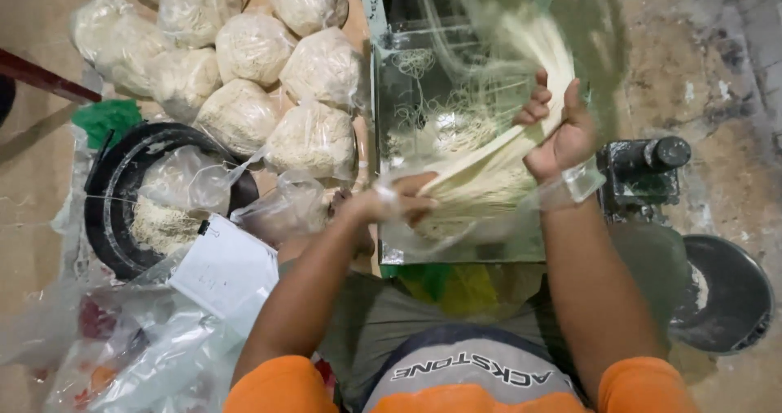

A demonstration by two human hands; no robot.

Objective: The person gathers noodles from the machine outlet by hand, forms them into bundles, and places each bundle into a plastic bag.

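Over the metal tray [391,254] at the centre of the view, both hands held one bundle of pale noodles [481,173]. The right hand [562,140], at about 1 o'clock from centre, had its fingers clenched round the upper part of the bundle, where loose strands fanned up and blurred toward 12 o'clock. The left hand [387,203], just left of centre, gripped the lower end, fingers closed, though motion blur hid the exact hold. Thin clear plastic seemed to cover both hands.

The noodles looked soft, limp and light; judged from the fraying strands, they would likely tear or slip if pinched, so a full-hand hold at two places along the bundle suited them best.

At 10 o'clock lay a heap of bagged noodles [269,63], touching one another. At 9 o'clock sat a black bowl [102,217] with a part-filled bag inside, a white paper [224,270] just beside it. At 3 o'clock stood a dark motor [643,169], and at 4 o'clock a grey pan [725,295].
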